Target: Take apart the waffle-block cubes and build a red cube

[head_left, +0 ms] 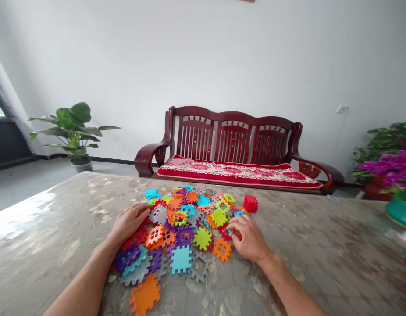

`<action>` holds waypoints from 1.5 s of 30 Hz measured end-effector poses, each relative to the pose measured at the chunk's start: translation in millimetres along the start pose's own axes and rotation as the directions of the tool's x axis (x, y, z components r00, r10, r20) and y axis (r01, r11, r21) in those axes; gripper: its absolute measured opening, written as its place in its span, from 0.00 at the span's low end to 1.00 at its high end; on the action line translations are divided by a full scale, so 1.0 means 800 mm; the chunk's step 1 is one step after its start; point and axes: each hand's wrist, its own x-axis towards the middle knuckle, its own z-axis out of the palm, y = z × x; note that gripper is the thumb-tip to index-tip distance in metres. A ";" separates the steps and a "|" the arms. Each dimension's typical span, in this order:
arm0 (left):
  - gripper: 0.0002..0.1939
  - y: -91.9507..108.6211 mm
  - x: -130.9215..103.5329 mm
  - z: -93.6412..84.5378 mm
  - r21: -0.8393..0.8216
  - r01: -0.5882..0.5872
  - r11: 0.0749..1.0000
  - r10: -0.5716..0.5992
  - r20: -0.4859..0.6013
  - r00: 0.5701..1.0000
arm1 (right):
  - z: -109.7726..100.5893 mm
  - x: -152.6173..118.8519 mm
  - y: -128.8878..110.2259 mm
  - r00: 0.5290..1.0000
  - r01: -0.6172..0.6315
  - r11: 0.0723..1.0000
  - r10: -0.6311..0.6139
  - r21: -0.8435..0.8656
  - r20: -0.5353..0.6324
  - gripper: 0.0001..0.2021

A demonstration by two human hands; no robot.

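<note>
A loose heap of interlocking plastic building tiles (pixel 184 235) lies in front of me, in orange, blue, lime, purple, grey and red. Some are solid squares, others have window-like cutouts. At the heap's left edge rests my left hand (pixel 132 221), open, its stretched fingertips touching the tiles beside a red one. My right hand (pixel 248 239) is at the right edge with bent fingers, closed around a reddish-orange tile (pixel 236 233) that is mostly hidden. An orange window tile (pixel 222 249) lies just left of that hand. Nearest me is a solid orange tile (pixel 145 295).
A small red stack of tiles (pixel 251 203) stands apart at the back right of the table (pixel 308 245). Beyond is a dark wooden bench (pixel 234 136) with a red patterned cushion (pixel 239 171). Potted plants (pixel 74 127) and purple flowers (pixel 392 169) flank the scene.
</note>
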 end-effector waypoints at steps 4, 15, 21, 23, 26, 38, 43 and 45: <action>0.23 0.002 -0.001 -0.001 0.001 -0.003 1.000 0.003 0.000 1.000 | -0.001 0.000 -0.007 1.000 0.000 0.999 0.000 -0.052 -0.002 0.17; 0.23 0.004 -0.001 -0.002 0.011 -0.007 1.000 0.007 -0.005 1.000 | -0.005 0.000 -0.012 0.992 0.003 0.997 0.006 -0.075 0.123 0.10; 0.23 0.003 0.000 -0.002 0.028 -0.006 1.000 0.006 0.002 1.000 | -0.008 0.004 -0.010 0.983 0.031 0.998 -0.019 -0.063 0.185 0.10; 0.24 0.003 0.000 -0.002 0.035 0.000 0.999 0.000 0.011 1.000 | -0.007 0.004 -0.010 0.983 0.033 0.997 -0.019 -0.076 0.182 0.10; 0.24 0.003 -0.001 -0.002 0.037 -0.002 0.999 0.002 0.011 1.000 | -0.001 0.004 -0.012 0.987 0.071 0.991 -0.053 -0.116 0.149 0.07; 0.23 0.004 -0.001 -0.002 0.006 -0.007 1.000 0.007 -0.004 1.000 | -0.002 0.003 -0.028 0.998 0.011 0.987 -0.002 -0.163 0.055 0.11; 0.23 0.004 -0.001 -0.002 0.000 -0.012 1.000 0.012 -0.011 1.000 | 0.002 0.003 -0.033 0.993 0.033 0.981 -0.011 -0.190 0.116 0.11; 0.23 0.003 -0.001 -0.002 0.002 -0.010 1.000 0.010 -0.021 1.000 | 0.002 0.002 -0.036 0.993 0.035 0.981 -0.012 -0.190 0.117 0.12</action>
